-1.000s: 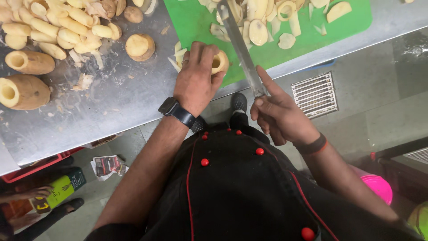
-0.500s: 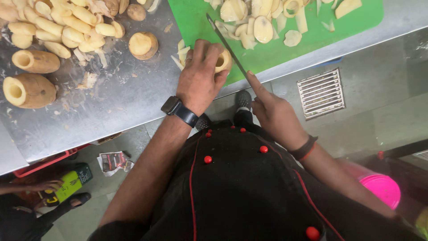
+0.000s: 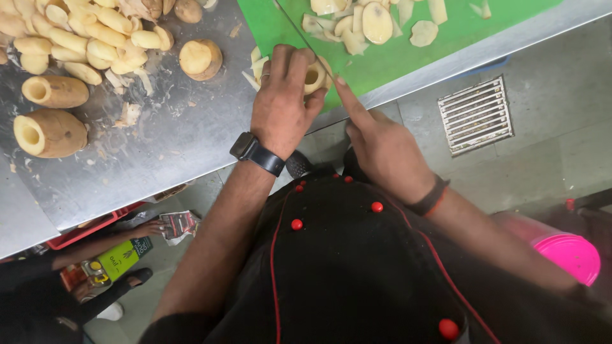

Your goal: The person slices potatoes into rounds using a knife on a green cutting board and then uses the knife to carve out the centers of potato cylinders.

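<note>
Potato (image 3: 315, 75), cored and lying on its side at the near edge of the green board (image 3: 395, 60), sits under my left hand (image 3: 280, 102), fingers clamped over it. My right hand (image 3: 382, 146) grips the knife (image 3: 299, 32), blade crossing just right of those fingers.

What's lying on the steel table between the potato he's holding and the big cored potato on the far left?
In the head view, between the held potato and the big cored potato lie scattered peel scraps and one cut potato stub on the steel table.

Green cutting board (image 3: 408, 60), pale potato slices (image 3: 376, 22)
</note>
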